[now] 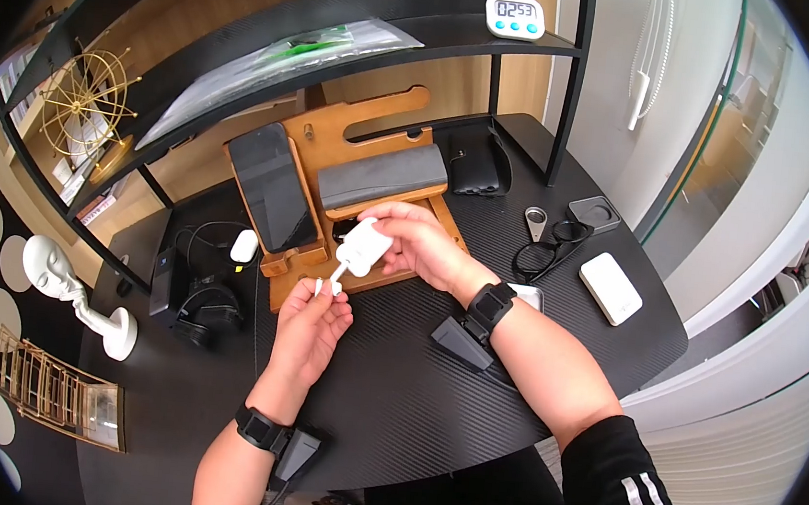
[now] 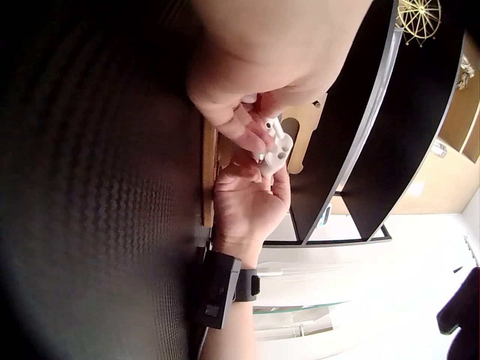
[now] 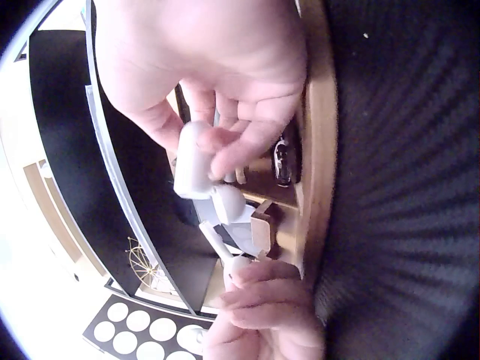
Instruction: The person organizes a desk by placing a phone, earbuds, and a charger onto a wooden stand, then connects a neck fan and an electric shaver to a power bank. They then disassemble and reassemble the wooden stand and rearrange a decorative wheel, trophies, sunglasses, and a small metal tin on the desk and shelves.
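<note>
A small white earbud case (image 1: 366, 246) with its lid open is held by my right hand (image 1: 419, 246), thumb and fingers gripping its body. In the left wrist view, round hollows show inside the case (image 2: 279, 150). My left hand (image 1: 314, 331) pinches a white earbud (image 1: 336, 288) between thumb and fingertips. The earbud's stem (image 3: 214, 240) points toward the open lid (image 3: 228, 204) in the right wrist view. A second white tip shows beside it at the left fingertips. Both hands are raised before a wooden stand (image 1: 286, 290).
A phone (image 1: 275, 188) and a grey case (image 1: 382, 176) rest on the stand. Right of it lie black glasses (image 1: 551, 251) and a white rectangular block (image 1: 611, 288). Headphones (image 1: 210, 311) and a white head sculpture (image 1: 78, 296) are at left. A shelf with a timer (image 1: 514, 18) runs above.
</note>
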Demonstrator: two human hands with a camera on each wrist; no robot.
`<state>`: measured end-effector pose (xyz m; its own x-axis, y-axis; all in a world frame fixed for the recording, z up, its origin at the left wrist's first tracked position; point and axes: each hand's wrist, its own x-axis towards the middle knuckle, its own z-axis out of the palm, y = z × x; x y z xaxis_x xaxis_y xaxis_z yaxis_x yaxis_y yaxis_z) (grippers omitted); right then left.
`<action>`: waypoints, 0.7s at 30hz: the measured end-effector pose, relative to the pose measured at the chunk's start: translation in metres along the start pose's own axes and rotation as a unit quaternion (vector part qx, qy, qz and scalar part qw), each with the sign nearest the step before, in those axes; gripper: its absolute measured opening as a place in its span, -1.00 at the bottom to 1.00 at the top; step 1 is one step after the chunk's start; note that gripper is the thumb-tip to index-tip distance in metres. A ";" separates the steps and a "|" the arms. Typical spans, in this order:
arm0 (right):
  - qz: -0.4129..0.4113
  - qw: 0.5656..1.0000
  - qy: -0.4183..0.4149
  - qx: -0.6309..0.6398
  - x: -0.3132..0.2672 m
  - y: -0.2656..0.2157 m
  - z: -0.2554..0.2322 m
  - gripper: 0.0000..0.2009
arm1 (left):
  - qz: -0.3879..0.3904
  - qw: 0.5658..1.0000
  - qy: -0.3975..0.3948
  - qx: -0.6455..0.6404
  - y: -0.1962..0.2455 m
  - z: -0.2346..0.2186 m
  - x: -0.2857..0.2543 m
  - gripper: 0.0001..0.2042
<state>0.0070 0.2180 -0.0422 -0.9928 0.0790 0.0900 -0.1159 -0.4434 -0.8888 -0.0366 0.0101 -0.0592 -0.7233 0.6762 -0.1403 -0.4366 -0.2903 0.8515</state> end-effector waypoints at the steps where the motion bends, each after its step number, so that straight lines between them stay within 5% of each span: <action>1: -0.037 0.999 0.026 0.014 0.000 0.002 0.000 -0.77 | -0.002 0.999 0.002 -0.044 0.000 -0.001 0.001 -0.92; 6: -0.015 0.999 -0.003 -0.043 -0.004 -0.008 0.003 -0.79 | 0.030 0.992 -0.032 -0.121 0.004 -0.004 0.002 -0.95; 8: 0.057 0.977 -0.130 -0.162 -0.005 -0.011 0.004 -0.80 | 0.037 0.990 -0.035 -0.133 0.003 -0.005 0.003 -0.96; 12: 0.148 0.912 -0.225 -0.309 -0.014 -0.014 0.021 -0.79 | 0.047 0.986 -0.032 -0.154 0.004 -0.004 0.002 -0.96; 21: 0.144 0.909 -0.218 -0.325 -0.012 -0.003 0.023 -0.75 | 0.043 0.986 -0.041 -0.154 0.002 -0.005 0.004 -0.96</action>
<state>0.0188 0.1979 -0.0308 -0.9134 -0.3806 -0.1443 0.0523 0.2418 -0.9689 -0.0434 0.0090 -0.0607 -0.7242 0.6892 -0.0216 -0.5265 -0.5325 0.6627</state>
